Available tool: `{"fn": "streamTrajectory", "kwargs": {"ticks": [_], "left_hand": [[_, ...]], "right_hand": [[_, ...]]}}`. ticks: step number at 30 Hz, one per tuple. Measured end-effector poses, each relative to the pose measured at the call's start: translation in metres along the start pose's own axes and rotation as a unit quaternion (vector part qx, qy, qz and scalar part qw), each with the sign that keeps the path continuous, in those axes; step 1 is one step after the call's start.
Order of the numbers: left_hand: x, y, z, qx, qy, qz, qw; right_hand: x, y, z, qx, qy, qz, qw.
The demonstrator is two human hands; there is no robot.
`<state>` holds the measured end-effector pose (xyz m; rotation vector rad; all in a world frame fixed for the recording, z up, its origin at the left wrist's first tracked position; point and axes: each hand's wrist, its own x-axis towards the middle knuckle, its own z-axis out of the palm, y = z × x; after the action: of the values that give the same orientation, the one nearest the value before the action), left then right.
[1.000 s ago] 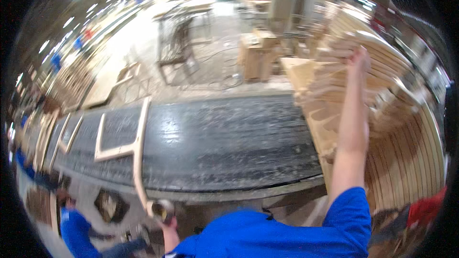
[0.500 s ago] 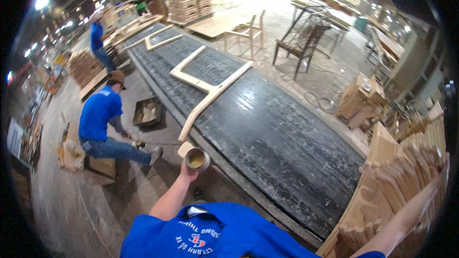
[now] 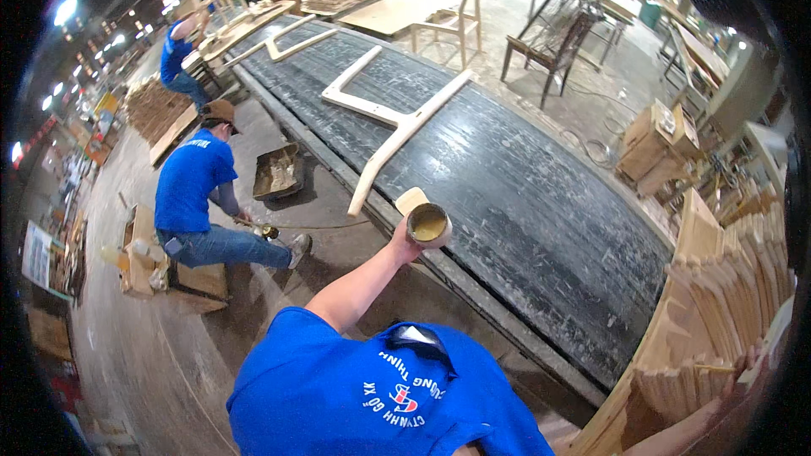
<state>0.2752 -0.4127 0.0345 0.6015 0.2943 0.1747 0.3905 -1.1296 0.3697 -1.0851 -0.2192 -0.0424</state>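
My left hand is closed around a cup of yellowish liquid, over the near edge of the long dark table. A pale, rounded wooden piece sticks out beside the cup; whether the same fingers hold it I cannot tell. At the lower right, my right hand is beside a stack of shaped wooden parts. Its fingers are dim near the picture's rim but seem closed on a pale wooden part. A joined wooden chair frame lies on the table, beyond the cup.
The dark table runs from far left to near right, with another frame farther along. A seated co-worker in blue is at the left beside a metal tray. Chairs and cardboard boxes stand beyond.
My view has shifted, so the table scene sits differently. My left hand with the cup appears farther right and higher. My right hand has drawn lower along the stack, a pale part now beside it.
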Motion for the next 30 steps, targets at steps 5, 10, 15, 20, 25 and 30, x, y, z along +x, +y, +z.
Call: {"fn": "streamTrajectory", "kwargs": {"ticks": [5, 10, 15, 20, 25, 30], "left_hand": [[-0.006, 0.003, -0.016, -0.023, 0.003, -0.066, 0.998], [-0.030, 0.016, -0.044, -0.046, 0.057, -0.082, 0.994], [-0.046, 0.025, -0.055, 0.002, 0.075, -0.060, 0.995], [-0.060, 0.017, -0.066, 0.037, 0.050, -0.017, 0.998], [-0.076, -0.007, -0.066, 0.053, 0.148, -0.012, 0.987], [-0.087, -0.025, -0.061, 0.014, 0.138, -0.009, 0.990]], "right_hand": [[-0.069, 0.055, 0.064, 0.096, -0.193, 0.097, 0.972], [-0.103, 0.136, 0.143, 0.189, -0.092, 0.155, 0.965], [-0.100, 0.230, 0.180, 0.142, -0.069, 0.210, 0.965], [-0.099, 0.289, 0.171, 0.034, -0.133, 0.286, 0.948], [-0.117, 0.309, 0.146, 0.020, -0.124, 0.317, 0.940], [-0.118, 0.312, 0.142, -0.036, -0.145, 0.326, 0.934]]}}
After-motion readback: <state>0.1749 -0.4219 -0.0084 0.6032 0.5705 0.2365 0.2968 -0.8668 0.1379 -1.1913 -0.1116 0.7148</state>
